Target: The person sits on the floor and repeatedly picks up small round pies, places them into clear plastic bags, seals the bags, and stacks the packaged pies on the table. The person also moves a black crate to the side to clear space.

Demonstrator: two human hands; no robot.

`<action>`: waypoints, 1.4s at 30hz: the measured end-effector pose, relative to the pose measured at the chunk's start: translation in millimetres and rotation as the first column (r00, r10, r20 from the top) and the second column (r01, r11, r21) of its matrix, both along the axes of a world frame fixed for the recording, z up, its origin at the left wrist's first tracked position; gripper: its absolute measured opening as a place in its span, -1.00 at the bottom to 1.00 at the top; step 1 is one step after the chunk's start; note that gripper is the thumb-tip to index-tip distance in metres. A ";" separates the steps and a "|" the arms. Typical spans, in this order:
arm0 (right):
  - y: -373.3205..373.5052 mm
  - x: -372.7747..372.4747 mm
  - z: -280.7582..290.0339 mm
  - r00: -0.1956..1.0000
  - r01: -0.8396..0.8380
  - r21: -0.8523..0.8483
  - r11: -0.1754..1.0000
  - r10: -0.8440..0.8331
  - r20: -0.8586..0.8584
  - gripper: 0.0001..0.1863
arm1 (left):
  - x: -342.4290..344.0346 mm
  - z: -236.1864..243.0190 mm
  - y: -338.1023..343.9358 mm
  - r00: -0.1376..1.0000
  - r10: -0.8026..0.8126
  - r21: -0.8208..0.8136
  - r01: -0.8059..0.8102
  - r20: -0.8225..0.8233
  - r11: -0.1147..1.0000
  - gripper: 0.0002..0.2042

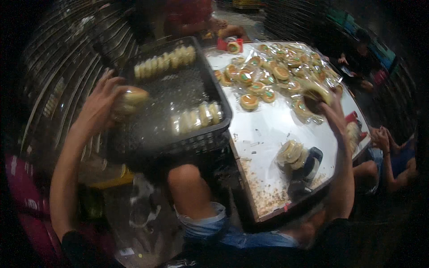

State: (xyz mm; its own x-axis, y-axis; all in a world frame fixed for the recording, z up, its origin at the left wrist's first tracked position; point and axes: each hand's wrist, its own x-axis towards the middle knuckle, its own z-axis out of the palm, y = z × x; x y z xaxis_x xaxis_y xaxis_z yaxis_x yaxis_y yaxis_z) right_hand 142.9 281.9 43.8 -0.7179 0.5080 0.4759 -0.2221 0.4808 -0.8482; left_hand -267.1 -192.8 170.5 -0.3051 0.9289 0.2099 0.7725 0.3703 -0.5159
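My left hand [100, 100] is closed round several round wrapped pastries [133, 97], pale with golden-brown tops, above the left side of a black plastic crate [222, 89]. Inside the crate, one row of wrapped pastries [165, 61] stands on edge along the far side, and a shorter row [196, 119] lies toward the near right. Over the white table [259, 129], my right hand [333, 109] grips a round pastry [318, 94] with a brown face and pale rim, smeared by motion. Beside it spreads a heap of pastries in clear wrappers [279, 71].
Near the table's front edge lie a few wrapped pastries [292, 152] beside a black object [311, 163]. Crumbs litter that corner. A red holder [230, 44] stands at the far edge. Other people sit around the table, one person's hands [382, 138] at the right.
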 end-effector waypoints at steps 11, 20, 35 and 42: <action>-307.5 -347.2 43.5 0.852 -0.067 0.545 0.836 -0.236 0.467 -0.28 | -82.4 -57.1 -24.0 0.845 -0.530 -0.359 0.515 0.063 0.779 -0.44; -262.2 -339.6 52.8 0.620 -0.475 0.545 0.691 -0.176 0.764 -0.33 | -94.0 -98.0 -16.2 0.861 0.062 -0.228 0.063 0.505 0.972 0.07; -297.0 -351.6 17.4 0.346 -0.837 0.301 0.456 0.015 0.938 -0.11 | -51.5 -104.9 -4.9 0.498 0.115 -0.214 0.146 0.860 0.966 0.07; -213.0 -345.4 37.6 0.331 -0.765 0.159 0.624 0.170 0.928 -0.04 | -87.5 -84.6 0.0 0.580 0.449 -0.500 -0.081 0.680 0.862 0.24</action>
State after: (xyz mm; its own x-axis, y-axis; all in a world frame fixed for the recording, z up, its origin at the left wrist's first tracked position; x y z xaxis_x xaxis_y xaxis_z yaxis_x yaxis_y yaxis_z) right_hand -202.5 68.9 81.4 -0.8893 -0.1677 -0.4254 0.0270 0.9094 -0.4150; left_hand -354.5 -192.7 85.9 -0.4226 0.7130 -0.5595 0.8360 0.5451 0.0632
